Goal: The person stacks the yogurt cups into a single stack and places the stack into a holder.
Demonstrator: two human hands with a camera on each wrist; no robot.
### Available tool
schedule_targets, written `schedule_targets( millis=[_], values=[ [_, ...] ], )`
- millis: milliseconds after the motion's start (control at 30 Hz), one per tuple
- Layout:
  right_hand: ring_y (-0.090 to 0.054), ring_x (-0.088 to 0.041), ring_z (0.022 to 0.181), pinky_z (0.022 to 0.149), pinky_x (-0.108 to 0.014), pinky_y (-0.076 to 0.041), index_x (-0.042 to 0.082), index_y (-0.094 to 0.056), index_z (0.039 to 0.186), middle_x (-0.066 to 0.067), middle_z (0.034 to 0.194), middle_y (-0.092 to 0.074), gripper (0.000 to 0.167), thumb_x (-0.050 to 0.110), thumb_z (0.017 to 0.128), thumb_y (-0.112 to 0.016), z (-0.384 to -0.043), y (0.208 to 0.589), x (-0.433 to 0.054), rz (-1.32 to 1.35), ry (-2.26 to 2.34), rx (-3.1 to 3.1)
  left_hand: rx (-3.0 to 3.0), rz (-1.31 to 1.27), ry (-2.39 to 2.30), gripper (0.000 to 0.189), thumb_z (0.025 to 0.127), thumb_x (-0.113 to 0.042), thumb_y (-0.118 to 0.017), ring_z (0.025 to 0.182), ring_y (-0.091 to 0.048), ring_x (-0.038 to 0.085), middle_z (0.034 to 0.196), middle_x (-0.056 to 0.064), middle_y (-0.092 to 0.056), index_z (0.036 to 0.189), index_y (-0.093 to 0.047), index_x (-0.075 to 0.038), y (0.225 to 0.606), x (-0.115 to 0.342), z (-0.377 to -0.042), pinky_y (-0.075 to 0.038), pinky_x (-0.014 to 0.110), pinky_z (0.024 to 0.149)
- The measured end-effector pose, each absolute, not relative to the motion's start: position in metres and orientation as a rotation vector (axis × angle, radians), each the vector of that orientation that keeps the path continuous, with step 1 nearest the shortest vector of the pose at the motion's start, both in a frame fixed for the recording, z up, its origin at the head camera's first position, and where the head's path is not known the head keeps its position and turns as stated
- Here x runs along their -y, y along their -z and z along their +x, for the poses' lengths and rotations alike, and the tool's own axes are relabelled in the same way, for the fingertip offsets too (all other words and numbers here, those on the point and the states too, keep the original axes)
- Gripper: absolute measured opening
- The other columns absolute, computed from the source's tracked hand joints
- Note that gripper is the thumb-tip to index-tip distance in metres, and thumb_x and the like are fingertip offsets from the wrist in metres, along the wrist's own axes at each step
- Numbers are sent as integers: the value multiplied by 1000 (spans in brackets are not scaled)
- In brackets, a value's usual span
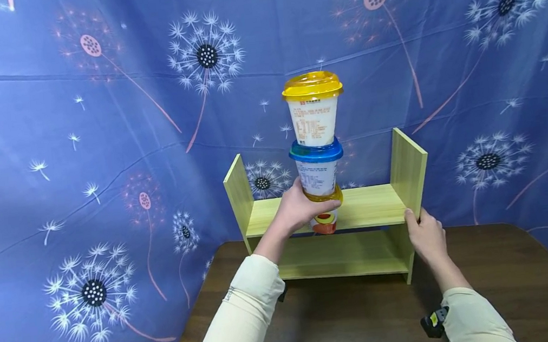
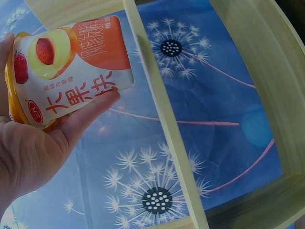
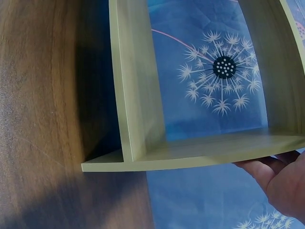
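Note:
My left hand (image 1: 301, 207) grips the lowest cup of a stack of three yogurt cups, thumb across its front. That bottom yogurt cup (image 2: 71, 67) has a yellow lid and peach pictures. On it stands a yogurt cup with a blue lid (image 1: 317, 175), and on top is a white yogurt cup with a yellow lid (image 1: 315, 118). The stack is upright, in front of the upper board of a light wooden shelf (image 1: 374, 203). My right hand (image 1: 427, 236) holds the shelf's right side panel (image 3: 209, 161) by its front edge, thumb in front and fingers on the outer side.
The shelf stands on a dark brown table (image 1: 355, 316) and has raised side panels and a lower board (image 1: 340, 255). Behind it hangs a blue cloth (image 1: 128, 124) with dandelion prints. A black device (image 1: 434, 322) is at my right wrist.

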State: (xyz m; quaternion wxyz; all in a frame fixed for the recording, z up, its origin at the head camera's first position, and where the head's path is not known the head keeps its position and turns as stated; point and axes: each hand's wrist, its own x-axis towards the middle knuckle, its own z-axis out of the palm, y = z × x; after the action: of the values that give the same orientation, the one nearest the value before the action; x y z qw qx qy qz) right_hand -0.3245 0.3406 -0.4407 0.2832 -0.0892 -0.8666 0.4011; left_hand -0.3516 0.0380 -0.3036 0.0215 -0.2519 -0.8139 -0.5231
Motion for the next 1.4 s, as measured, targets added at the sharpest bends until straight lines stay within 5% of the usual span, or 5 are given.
schedule_targets(
  millis=[567, 1400],
  values=[
    [-52, -63, 110, 87, -69, -40, 0, -57, 115, -40, 123, -57, 46, 40, 107, -37, -321, 445, -334, -249, -1084, 2320, 2506, -738, 1699, 77, 74, -35, -92, 104, -65, 17, 117, -5, -63, 136, -48, -26, 316, -39, -374, -53, 42, 89],
    [-51, -62, 113, 88, -68, -40, 0, -56, 118, -40, 127, -55, 50, 44, 107, -35, -324, 446, -344, -296, -1120, 2344, 2558, -529, 1605, 103, 69, -50, -91, 114, -60, 24, 129, 3, -58, 148, -35, -16, 321, -59, -404, -49, 45, 98]
  ],
)
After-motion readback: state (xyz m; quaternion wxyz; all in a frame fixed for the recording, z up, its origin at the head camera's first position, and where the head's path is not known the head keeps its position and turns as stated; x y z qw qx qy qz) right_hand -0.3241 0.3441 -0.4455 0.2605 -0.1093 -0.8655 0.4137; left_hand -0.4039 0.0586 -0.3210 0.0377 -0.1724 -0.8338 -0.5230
